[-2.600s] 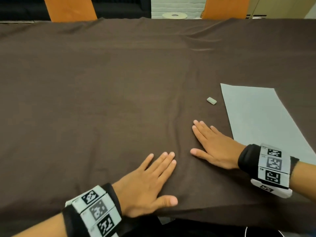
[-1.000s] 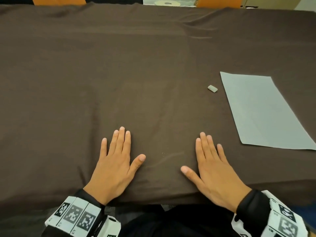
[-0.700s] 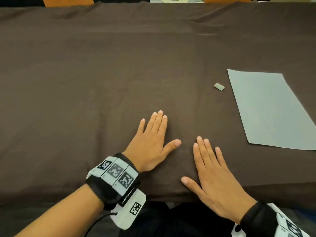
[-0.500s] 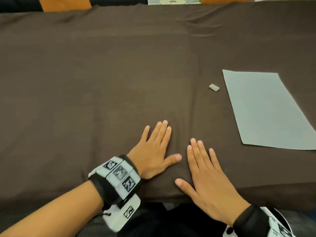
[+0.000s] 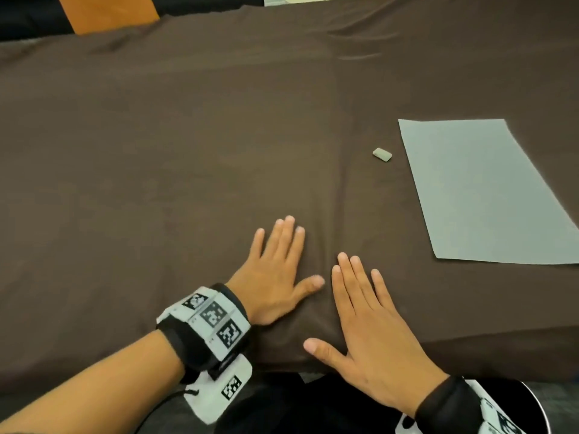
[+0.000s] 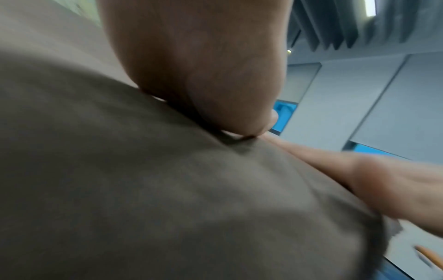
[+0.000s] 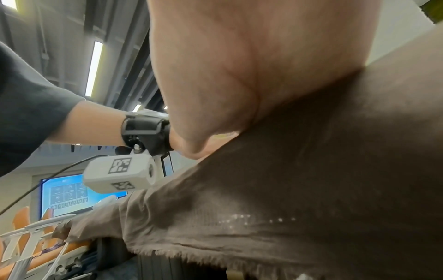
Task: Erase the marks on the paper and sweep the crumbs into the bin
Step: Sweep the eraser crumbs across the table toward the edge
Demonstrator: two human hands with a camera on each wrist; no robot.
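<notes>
A pale grey sheet of paper (image 5: pixel 479 189) lies flat on the right of the brown tablecloth (image 5: pixel 156 151); no marks show on it. A small whitish eraser (image 5: pixel 382 154) lies just left of the paper's far end. My left hand (image 5: pixel 275 270) rests palm down with straight fingers on the cloth near the front edge. Beside it my right hand (image 5: pixel 366 321) lies flat as well, fingers spread. Both hold nothing. In the wrist views only each palm pressed on cloth shows. No bin or crumbs are visible.
The table's front edge (image 5: pixel 438 343) runs just under my wrists. Orange chair backs (image 5: pixel 106 12) stand beyond the far edge. A lit screen (image 7: pixel 72 195) shows low in the right wrist view.
My left hand has slid from the left toward the middle and now lies close beside the right hand. The right hand stayed near the front edge. Paper and eraser have not moved.
</notes>
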